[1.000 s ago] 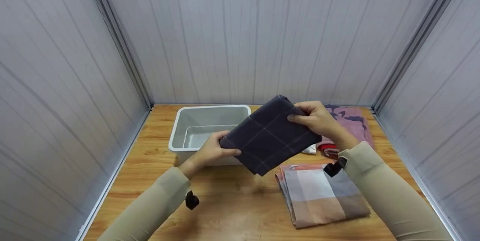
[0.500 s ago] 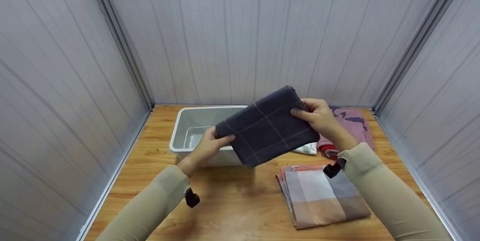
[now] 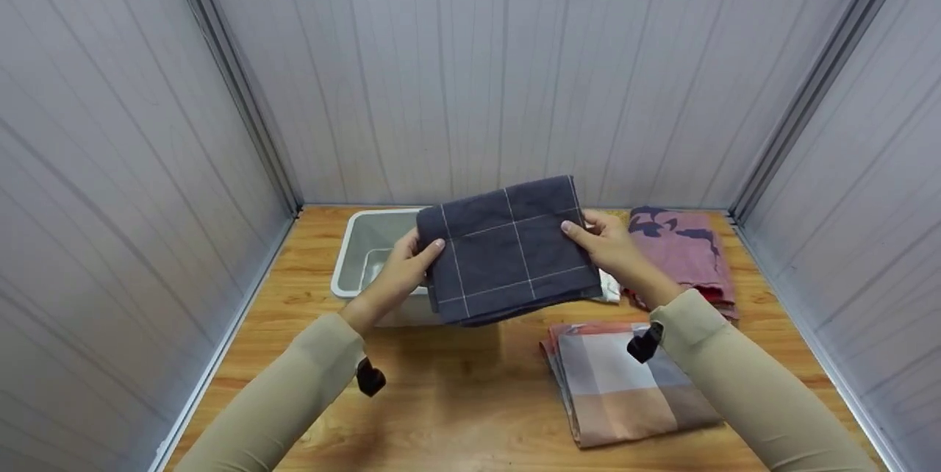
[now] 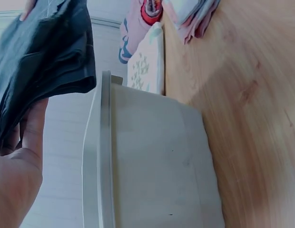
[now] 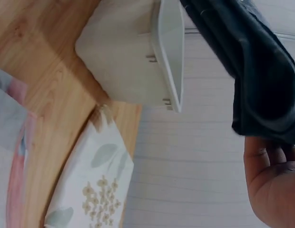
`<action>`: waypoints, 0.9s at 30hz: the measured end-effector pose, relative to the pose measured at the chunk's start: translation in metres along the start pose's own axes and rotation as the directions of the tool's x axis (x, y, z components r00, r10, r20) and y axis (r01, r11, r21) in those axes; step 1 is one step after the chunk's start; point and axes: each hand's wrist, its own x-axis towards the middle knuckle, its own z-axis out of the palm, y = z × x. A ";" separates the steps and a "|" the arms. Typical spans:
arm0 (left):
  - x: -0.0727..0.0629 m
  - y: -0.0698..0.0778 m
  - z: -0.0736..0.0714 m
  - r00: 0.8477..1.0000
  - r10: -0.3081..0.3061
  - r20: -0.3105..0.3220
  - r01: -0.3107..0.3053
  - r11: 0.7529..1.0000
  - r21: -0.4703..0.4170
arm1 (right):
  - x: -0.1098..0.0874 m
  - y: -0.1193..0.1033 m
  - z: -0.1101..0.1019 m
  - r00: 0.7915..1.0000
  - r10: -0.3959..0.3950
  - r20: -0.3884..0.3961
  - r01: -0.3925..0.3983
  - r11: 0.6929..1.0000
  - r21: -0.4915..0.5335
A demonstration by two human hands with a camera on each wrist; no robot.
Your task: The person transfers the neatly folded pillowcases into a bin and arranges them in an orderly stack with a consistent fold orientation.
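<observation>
A folded dark navy cloth [image 3: 507, 251] with thin pale check lines is held up in the air between both hands. My left hand [image 3: 397, 270] grips its left edge, thumb on the near face and fingers behind. At the right edge my right hand [image 3: 614, 248] pinches it the same way. Several folded layers of the cloth [image 4: 57, 57] show in the left wrist view. Behind and below it stands a pale grey plastic bin [image 3: 344, 273], partly hidden by the cloth.
A folded plaid cloth [image 3: 625, 384] lies at the front right of the wooden table [image 3: 441, 413]. Behind it is a folded pink-purple cloth [image 3: 680, 248] with dark shapes. A white cloth with a flower print [image 5: 100, 180] lies beside the bin. Panel walls enclose the table.
Both hands have turned the navy cloth from a steep slant to nearly level, its checked face now more toward me. It has shifted slightly left, uncovering more of the pink-purple cloth.
</observation>
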 end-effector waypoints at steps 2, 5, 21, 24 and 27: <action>0.000 0.001 -0.001 1.000 -0.015 -0.008 0.015 1.000 0.003 | 0.000 0.005 0.003 0.999 0.032 0.013 -0.033 0.999 0.019; 0.000 0.002 -0.002 0.999 -0.037 -0.030 0.037 0.999 0.012 | 0.001 0.009 0.006 0.995 0.089 0.041 -0.091 0.995 0.047; 0.000 0.011 -0.014 0.986 -0.156 -0.052 0.158 0.987 0.033 | -0.003 0.011 0.016 0.953 0.186 0.239 -0.215 0.972 0.100; 0.000 0.012 -0.016 0.985 -0.159 -0.065 0.163 0.984 0.066 | -0.003 0.011 0.018 0.956 0.182 0.231 -0.210 0.973 0.101; 0.001 0.014 -0.019 0.984 -0.155 -0.090 0.163 0.983 0.088 | -0.002 0.010 0.020 0.958 0.180 0.222 -0.211 0.970 0.122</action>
